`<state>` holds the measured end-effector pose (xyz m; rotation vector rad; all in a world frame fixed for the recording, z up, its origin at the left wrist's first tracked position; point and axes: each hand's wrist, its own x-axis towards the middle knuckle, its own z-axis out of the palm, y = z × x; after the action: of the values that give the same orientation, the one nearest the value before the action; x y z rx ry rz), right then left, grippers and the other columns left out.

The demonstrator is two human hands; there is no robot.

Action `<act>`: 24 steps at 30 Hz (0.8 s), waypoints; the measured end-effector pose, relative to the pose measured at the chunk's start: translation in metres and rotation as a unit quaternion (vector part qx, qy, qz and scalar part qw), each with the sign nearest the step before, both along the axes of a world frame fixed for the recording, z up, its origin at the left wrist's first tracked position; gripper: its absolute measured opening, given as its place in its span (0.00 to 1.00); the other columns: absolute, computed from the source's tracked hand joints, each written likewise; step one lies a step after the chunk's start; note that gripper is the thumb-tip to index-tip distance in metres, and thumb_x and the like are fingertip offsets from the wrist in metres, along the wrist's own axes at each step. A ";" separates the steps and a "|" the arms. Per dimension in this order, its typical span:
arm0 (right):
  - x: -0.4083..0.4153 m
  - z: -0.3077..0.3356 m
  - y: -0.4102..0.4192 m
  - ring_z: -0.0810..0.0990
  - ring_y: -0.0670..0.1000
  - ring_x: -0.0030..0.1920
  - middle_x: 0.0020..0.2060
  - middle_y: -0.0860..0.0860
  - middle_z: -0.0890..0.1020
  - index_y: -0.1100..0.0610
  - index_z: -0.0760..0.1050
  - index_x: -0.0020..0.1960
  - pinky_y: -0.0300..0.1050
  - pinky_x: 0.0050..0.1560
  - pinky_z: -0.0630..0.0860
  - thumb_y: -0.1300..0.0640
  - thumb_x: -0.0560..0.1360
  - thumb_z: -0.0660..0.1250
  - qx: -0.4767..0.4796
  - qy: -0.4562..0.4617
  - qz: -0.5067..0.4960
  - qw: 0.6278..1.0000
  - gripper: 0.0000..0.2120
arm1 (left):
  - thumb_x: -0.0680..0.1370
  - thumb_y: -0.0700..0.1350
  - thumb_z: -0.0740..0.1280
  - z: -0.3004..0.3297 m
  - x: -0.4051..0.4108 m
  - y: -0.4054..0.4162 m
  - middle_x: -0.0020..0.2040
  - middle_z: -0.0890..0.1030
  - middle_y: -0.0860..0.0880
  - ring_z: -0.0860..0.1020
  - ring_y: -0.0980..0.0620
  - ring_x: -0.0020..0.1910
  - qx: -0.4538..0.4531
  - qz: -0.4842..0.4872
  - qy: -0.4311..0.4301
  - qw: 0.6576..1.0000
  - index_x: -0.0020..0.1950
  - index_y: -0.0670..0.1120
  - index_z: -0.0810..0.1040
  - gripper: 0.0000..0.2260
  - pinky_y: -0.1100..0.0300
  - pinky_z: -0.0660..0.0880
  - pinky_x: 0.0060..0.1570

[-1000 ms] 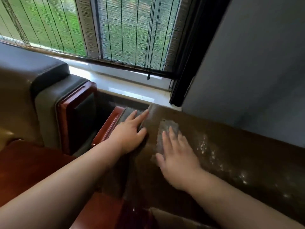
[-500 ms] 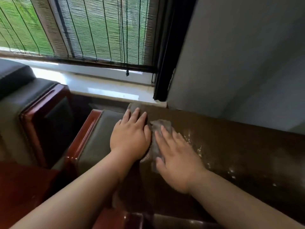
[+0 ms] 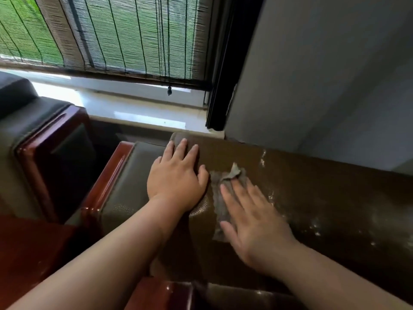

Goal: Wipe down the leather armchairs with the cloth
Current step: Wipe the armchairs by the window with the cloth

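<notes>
Pressing flat, R hand (image 3: 252, 222) fingers (image 3: 240, 193) lie straight and slightly spread on grey cloth (image 3: 220, 198); nothing pinched. Cloth sits on top edge of brown leather armchair (image 3: 324, 198) back, mostly under R palm, one corner flipped up just beyond the fingertips. L hand (image 3: 176, 177) just beside, to the left, palm down w/ fingers close together, resting on the chair's top corner; thumb side nearly touches cloth edge, contact can't be told. Both forearms bare, entering from bottom of frame.

Leather to the right of cloth shows shiny wet streaks and droplets. Padded armrest w/ red-brown wood trim (image 3: 107, 175) left of L hand. Second chair (image 3: 33, 121), dark cushion and same wood trim, at far left. Behind: pale window sill (image 3: 138, 110), bamboo blind (image 3: 116, 34) w/ cord bead hanging, green outside. Grey wall (image 3: 324, 74) right, chair back just beside it.
</notes>
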<state>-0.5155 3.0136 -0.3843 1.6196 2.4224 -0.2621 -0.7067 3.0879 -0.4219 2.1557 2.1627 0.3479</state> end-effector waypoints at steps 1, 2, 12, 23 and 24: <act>0.010 -0.001 0.012 0.31 0.53 0.82 0.81 0.47 0.31 0.48 0.32 0.83 0.52 0.82 0.35 0.37 0.83 0.38 0.005 0.000 0.002 1.000 0.33 | 0.83 0.64 0.49 0.000 0.001 0.001 0.86 0.55 0.51 0.51 0.47 0.85 0.000 -0.002 0.001 1.000 0.85 0.57 0.57 0.31 0.46 0.60 0.80; 0.017 -0.002 0.034 0.35 0.54 0.83 0.82 0.49 0.35 0.49 0.36 0.84 0.53 0.82 0.38 0.38 0.84 0.36 0.022 -0.008 -0.001 1.000 0.32 | 0.83 0.65 0.48 0.001 0.001 0.001 0.86 0.56 0.51 0.52 0.47 0.85 -0.001 -0.003 0.002 1.000 0.85 0.57 0.57 0.31 0.46 0.61 0.79; 0.010 -0.002 -0.021 0.25 0.51 0.78 0.78 0.48 0.24 0.47 0.26 0.81 0.52 0.81 0.33 0.36 0.85 0.42 0.012 -0.007 -0.028 1.000 0.35 | 0.83 0.65 0.48 0.002 0.002 -0.002 0.86 0.56 0.52 0.52 0.47 0.85 0.006 0.004 0.012 1.000 0.85 0.57 0.58 0.31 0.47 0.61 0.78; 0.030 -0.008 0.012 0.32 0.53 0.81 0.80 0.50 0.29 0.48 0.29 0.82 0.55 0.82 0.38 0.37 0.85 0.40 0.013 0.003 -0.089 0.996 0.33 | 0.83 0.66 0.49 0.008 0.003 -0.005 0.86 0.57 0.52 0.52 0.48 0.85 0.001 0.004 0.008 1.000 0.85 0.57 0.59 0.30 0.46 0.63 0.77; 0.025 -0.008 -0.016 0.29 0.52 0.80 0.79 0.49 0.26 0.47 0.26 0.81 0.54 0.82 0.36 0.36 0.85 0.40 0.019 -0.001 -0.061 0.998 0.34 | 0.83 0.66 0.49 0.008 0.003 -0.006 0.86 0.57 0.52 0.52 0.48 0.85 0.000 0.005 0.008 1.000 0.85 0.57 0.59 0.30 0.46 0.63 0.77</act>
<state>-0.4904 2.9980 -0.3919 1.7871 2.3444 -0.2345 -0.7034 3.0819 -0.4138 2.1544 2.1830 0.3331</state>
